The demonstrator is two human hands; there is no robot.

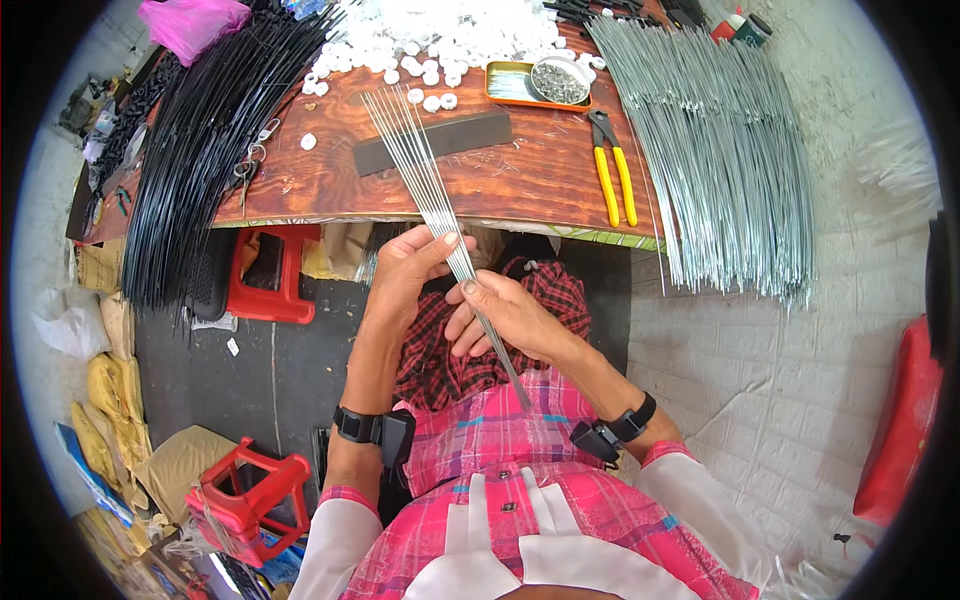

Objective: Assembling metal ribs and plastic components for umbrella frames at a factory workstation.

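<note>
A thin bundle of silvery metal wires [425, 180] lies across both my hands, fanned out at its far end and gathered together toward my lap. My left hand [425, 258] pinches it near the table's front edge, thumb on top. Just below and to the right, my right hand [505, 312] grips the same bundle with its thumb over the wires and fingers curled beneath. The fanned tips reach over a dark flat bar [470, 138] on the wooden table [330, 185]. Pliers with yellow handles [612, 170] rest to the right of the bar.
Black wires [200, 170] overhang the table's left edge, beside scissors [248, 170]. A large sheaf of silvery wires [715, 160] overhangs the right. White round pieces [430, 45] are heaped at the back, near an orange-rimmed tray [510, 88] and a round tin [560, 82]. Red stools [285, 300] stand at left.
</note>
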